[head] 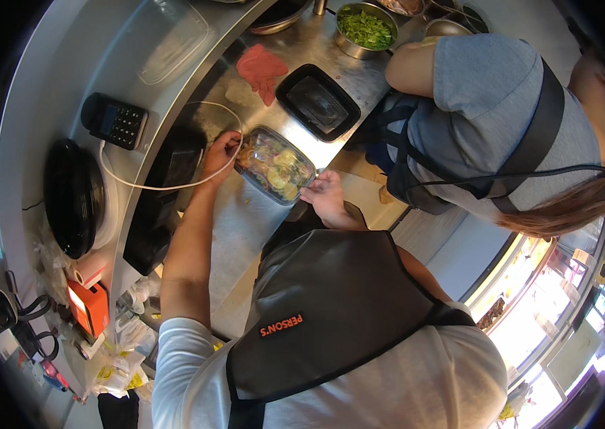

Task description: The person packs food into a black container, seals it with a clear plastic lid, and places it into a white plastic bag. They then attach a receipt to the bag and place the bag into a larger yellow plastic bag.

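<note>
A black plastic takeaway container with a clear lid (276, 164), filled with mixed food, is between my two hands over the steel counter. My left hand (222, 155) grips its far-left end, fingers at the rim and partly behind a white cable. My right hand (326, 197) pinches the opposite corner between thumb and fingers. Just beyond it lies an open, black plastic container (318, 103) that holds no food. A crumpled red cloth (260, 71) lies to the left of that container.
A co-worker in a grey T-shirt (487, 91) stands close on the right. Chopped greens fill a steel pot (365, 31) at the back. On the left shelf are a card terminal (114, 121), its white cable (173, 187) and stacked black lids or trays (73, 198).
</note>
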`<state>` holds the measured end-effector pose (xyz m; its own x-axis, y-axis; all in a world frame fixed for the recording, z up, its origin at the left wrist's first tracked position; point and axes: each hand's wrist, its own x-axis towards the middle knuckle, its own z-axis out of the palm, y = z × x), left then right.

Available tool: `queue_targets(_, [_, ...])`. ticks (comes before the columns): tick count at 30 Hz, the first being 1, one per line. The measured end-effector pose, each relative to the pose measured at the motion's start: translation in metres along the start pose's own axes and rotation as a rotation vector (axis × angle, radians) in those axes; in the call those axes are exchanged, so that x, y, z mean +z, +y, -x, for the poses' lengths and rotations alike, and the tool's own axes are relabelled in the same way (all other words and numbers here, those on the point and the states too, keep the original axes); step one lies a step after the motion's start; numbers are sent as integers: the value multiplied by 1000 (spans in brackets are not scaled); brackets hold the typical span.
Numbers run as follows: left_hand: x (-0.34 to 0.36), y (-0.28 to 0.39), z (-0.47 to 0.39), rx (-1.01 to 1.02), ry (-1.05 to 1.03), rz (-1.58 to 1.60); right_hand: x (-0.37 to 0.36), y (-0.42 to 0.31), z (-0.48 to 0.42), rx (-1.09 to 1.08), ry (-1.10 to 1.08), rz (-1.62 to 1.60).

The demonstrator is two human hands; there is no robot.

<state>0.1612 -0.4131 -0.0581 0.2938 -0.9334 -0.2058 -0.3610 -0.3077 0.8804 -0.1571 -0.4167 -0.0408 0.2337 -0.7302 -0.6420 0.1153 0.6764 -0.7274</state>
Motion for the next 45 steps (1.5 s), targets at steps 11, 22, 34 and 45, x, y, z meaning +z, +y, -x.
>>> queue_targets(11, [15, 0, 30, 119, -16, -312, -26, 8, -23, -355, -37, 254])
queue_targets(22, [21, 3, 28, 190, -9, -609, -19, -15, -11, -619, -20, 859])
queue_targets(34, [25, 5, 31, 57, -38, -573, 12, -81, 17, -345, -167, 1487])
queue_targets(45, [26, 16, 33, -40, -113, -483, 92, -100, -2, -175, -218, 1897])
